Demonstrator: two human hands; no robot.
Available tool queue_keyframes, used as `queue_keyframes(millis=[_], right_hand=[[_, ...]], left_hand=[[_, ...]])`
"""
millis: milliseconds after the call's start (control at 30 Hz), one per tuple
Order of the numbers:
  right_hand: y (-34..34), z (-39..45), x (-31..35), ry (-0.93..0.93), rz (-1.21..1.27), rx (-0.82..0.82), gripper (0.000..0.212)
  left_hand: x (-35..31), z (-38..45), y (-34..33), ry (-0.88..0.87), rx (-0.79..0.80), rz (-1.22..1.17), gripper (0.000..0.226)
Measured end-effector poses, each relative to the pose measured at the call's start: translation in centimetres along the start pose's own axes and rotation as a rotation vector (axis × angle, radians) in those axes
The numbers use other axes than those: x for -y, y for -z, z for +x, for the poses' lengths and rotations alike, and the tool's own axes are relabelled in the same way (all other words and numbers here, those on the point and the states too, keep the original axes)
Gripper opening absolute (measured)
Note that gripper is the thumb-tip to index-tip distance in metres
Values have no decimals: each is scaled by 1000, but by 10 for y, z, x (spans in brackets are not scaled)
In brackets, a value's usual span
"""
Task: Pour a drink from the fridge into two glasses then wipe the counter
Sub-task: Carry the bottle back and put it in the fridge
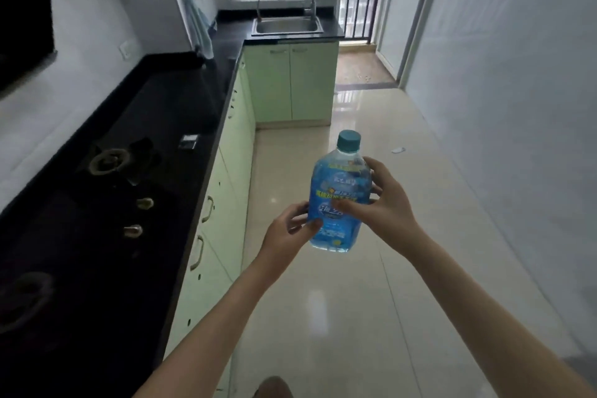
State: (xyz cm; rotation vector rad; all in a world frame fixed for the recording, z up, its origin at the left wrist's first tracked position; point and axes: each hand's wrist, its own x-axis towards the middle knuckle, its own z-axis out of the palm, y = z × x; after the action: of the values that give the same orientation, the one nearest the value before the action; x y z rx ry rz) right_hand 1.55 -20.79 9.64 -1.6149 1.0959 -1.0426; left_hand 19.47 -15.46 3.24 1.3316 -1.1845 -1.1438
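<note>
Two hands are seen on one bottle, held out in mid-air over the tiled floor [371, 268], with nothing resting on a surface. Far left, the black counter [181, 113] is seen running away along the wall, with a gas hob [109, 168] set into it and pale green cabinets [223, 203] below; at its far end a sink [287, 25] is fitted under the window. No glasses can be made out on the counter, and no fridge is in view.

Moving right, the left hand [287, 229] is placed against the lower left side of the bottle [339, 200], its thumb laid on the label and its fingers curled behind. The bottle is held nearly upright, its long axis tipped slightly right, with the teal cap [349, 140] still screwed on and pointing up and away from the person. Blue liquid is seen filling it almost to the shoulder.

Further right, the right hand [384, 200] is wrapped around the upper right side, thumb across the front and fingers round the back, higher on the body than the left.

The counter lies well apart, to the left of both hands, so the left arm is judged the nearer one for setting the bottle down there. Pouring is judged not yet begun.
</note>
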Motion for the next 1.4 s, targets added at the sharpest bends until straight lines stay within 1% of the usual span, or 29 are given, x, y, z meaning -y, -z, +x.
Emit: queue_keyframes(millis=[167, 333, 500, 633, 833, 1000, 1067, 1267, 1400], right_hand=[[25, 62, -32, -57, -30, -107, 76], [42, 133, -49, -89, -53, -244, 75], [74, 192, -50, -139, -57, -447, 72], [110, 216, -52, -182, -86, -623, 71], [180, 224, -76, -248, -137, -836, 72], [256, 226, -104, -270, -144, -949, 72], [292, 228, -113, -271, -144, -989, 72], [399, 232, -127, -283, -161, -1103, 70], [458, 229, -137, -302, -189, -1188, 70]], left_hand=[[9, 91, -16, 14, 125, 21, 49], [9, 195, -24, -11, 268, 41, 47], [-21, 294, -48, -66, 457, 68, 36], [-40, 356, -89, -99, 649, 77, 43], [-46, 410, -181, -111, 877, 67, 51], [-45, 445, -275, -89, 1010, 53, 41], [-48, 459, -316, -97, 1047, 47, 42], [-75, 499, -441, -109, 1190, 74, 34], [-89, 515, -514, -97, 1281, 77, 32]])
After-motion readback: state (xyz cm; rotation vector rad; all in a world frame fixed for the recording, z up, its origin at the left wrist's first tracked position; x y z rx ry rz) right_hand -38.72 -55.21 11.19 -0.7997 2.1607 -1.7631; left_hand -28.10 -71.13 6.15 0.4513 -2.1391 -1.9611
